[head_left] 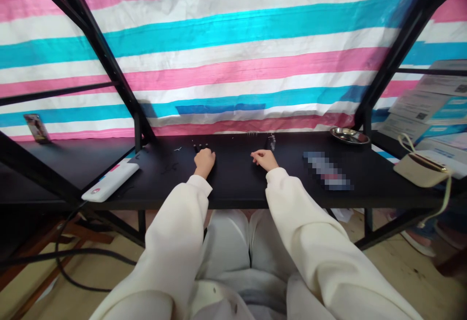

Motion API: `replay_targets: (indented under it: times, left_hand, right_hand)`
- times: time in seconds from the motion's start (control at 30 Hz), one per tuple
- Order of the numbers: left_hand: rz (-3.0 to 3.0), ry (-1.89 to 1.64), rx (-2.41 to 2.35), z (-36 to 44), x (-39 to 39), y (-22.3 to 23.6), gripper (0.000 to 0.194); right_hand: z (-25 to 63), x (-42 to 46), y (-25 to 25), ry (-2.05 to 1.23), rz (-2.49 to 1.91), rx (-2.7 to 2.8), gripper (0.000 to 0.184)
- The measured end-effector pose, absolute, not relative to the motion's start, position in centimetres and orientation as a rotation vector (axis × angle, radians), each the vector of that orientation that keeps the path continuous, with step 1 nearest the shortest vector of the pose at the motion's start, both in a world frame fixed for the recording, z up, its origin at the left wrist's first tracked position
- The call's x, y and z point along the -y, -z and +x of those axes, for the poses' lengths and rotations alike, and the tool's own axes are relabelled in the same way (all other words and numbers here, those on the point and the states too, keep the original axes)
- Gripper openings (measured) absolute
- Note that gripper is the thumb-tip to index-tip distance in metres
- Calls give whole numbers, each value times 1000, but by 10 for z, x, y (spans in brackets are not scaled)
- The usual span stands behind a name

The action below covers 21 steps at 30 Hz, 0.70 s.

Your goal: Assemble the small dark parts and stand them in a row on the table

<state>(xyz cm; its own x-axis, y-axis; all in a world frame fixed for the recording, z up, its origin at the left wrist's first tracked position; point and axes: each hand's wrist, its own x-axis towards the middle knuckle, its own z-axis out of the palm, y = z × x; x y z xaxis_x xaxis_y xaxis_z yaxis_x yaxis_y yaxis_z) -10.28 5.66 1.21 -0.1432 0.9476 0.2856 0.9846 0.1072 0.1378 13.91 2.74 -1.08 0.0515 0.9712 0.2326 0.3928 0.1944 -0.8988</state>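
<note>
My left hand [205, 161] rests on the black table [233, 179], its fingers curled in and turned away from me. Whatever it may hold is hidden. Just beyond its knuckles lie several tiny pale pieces [200, 145]. A little to the right, my right hand [265, 159] is closed in a pinch, thumb and fingertips together pointing left. Anything between them is too small to make out. Behind that hand lies a small shiny, crumpled-looking piece [273, 141]. A row of tiny light pieces [252, 133] sits at the table's back edge.
A white power-bank-like box [110, 182] lies at the left. To the right are a blurred-out flat item [327, 170], a round metal dish [349, 135] and a cream pouch [420, 168] with a strap. Black frame posts [120, 86] flank a striped sheet [248, 67].
</note>
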Motion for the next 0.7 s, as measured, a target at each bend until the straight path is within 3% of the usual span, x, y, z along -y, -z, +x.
replay_targets:
  times: [0.13, 0.33, 0.7]
  left_hand:
    - [-2379, 388, 1840, -75, -45, -18, 42]
    - [-2693, 592, 1301, -9, -28, -20, 40]
    - [-2848, 414, 1384, 56, -54, -5, 57]
  right_hand:
    - [151, -25, 6, -402, -1831, 1279, 21]
    - [158, -22, 3, -233, -2114, 1175, 26]
    - [154, -24, 12, -150, -2190, 1372, 38]
